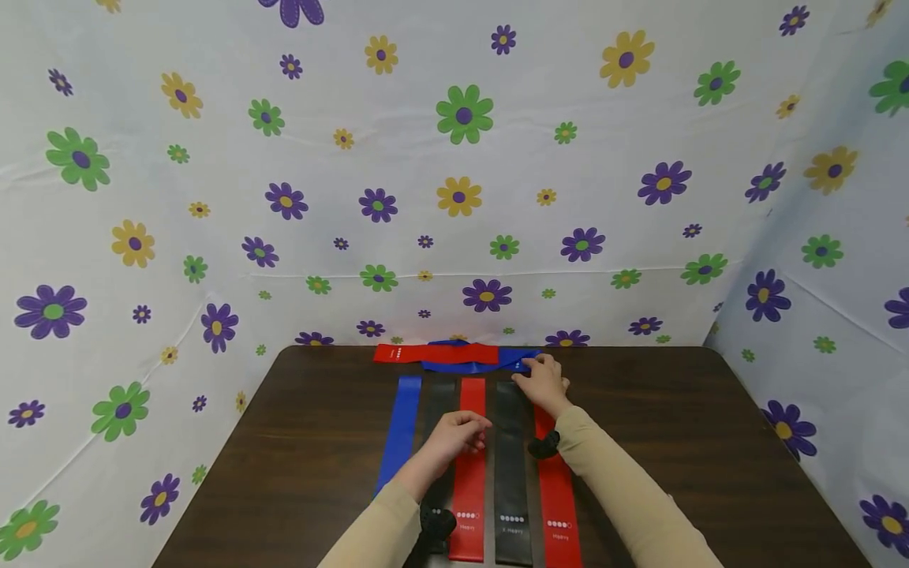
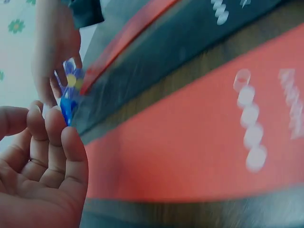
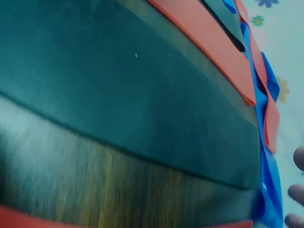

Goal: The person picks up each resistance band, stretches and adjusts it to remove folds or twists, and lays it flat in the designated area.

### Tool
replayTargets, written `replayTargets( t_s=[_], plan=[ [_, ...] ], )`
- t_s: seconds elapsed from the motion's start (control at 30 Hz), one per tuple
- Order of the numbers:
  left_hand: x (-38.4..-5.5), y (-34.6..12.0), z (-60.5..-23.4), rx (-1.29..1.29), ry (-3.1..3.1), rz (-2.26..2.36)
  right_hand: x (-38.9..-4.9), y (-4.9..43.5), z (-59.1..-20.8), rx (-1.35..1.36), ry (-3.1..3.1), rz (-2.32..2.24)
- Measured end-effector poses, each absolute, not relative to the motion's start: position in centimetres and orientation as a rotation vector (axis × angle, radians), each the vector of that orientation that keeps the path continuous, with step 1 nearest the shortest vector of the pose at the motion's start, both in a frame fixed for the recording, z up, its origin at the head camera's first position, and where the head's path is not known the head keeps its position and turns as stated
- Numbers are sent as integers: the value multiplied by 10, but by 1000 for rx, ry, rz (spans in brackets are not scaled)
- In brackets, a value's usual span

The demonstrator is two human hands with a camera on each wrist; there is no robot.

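Flat resistance bands lie lengthwise on the table: a blue band [image 1: 401, 430], a black band [image 1: 442, 398], a middle red band [image 1: 468, 473], another black band [image 1: 511, 465] and a right red band [image 1: 557, 489]. Across their far ends lie a crosswise blue band [image 1: 454, 367] and, over it, a crosswise red band [image 1: 440, 353]. Above the middle red band hovers my left hand [image 1: 454, 438], fingers loosely bent and holding nothing. My right hand [image 1: 545, 384] is by the crosswise blue band's right end. In the right wrist view its fingertips [image 3: 298, 192] show beside that band, apart from it.
The dark wooden table [image 1: 710, 473] extends on both sides of the bands. A white cloth [image 1: 426, 158] with printed flowers hangs behind the table and along its sides. White dots and lettering mark the near ends of several bands.
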State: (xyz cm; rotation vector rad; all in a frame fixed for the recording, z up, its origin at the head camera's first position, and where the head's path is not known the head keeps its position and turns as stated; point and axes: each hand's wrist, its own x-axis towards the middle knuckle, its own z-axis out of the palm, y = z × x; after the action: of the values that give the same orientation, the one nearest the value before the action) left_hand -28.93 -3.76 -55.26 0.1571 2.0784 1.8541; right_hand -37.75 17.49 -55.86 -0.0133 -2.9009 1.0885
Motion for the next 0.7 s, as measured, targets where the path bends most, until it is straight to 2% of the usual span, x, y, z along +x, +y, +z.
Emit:
replayTargets(
  t_s=[0.27, 0.7],
  plan=[
    [-300, -61, -559, 73, 2114, 1892, -386, 147, -557, 155, -2997, 983],
    [-299, -65, -568, 81, 2095, 1904, -394, 122, -558, 221, -3217, 790]
  ],
)
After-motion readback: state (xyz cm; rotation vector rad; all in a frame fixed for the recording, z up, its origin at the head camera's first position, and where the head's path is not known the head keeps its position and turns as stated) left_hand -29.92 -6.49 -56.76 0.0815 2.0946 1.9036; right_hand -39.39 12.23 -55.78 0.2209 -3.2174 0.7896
